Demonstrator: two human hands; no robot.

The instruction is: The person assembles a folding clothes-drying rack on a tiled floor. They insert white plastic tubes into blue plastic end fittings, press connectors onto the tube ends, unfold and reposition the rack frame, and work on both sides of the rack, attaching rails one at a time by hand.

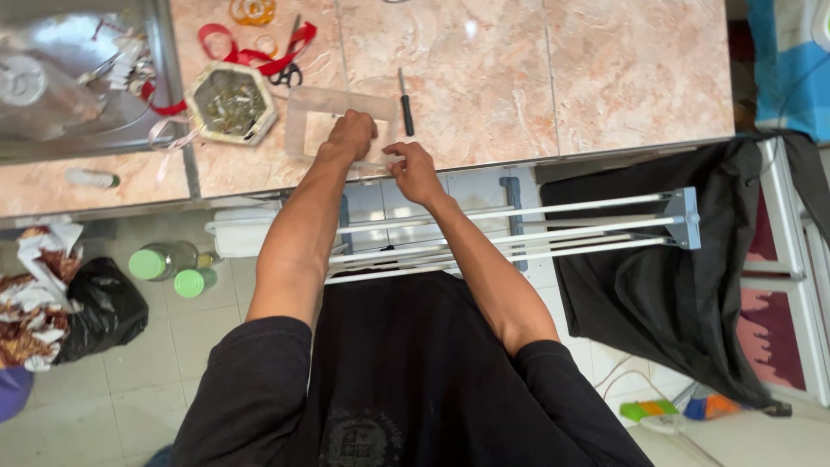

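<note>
A clear plastic box (311, 117) lies on the pink marble counter (605, 69) near its front edge. My left hand (350, 134) rests closed on the box's near side. My right hand (413, 169) pinches the box's near right corner with fingertips. A dark-handled screwdriver (404, 104) lies just right of the box. To the left stands a hexagonal tin (231, 102) filled with small bits. Red ribbon (259, 52) and black-handled scissors (290, 73) lie behind the tin.
A steel sink (78, 78) holds clutter at far left. A white drying rack (536, 229) juts out below the counter edge, with black cloth (657, 285) draped beside it. On the floor are green-lidded jars (160, 264) and a black bag (99, 307).
</note>
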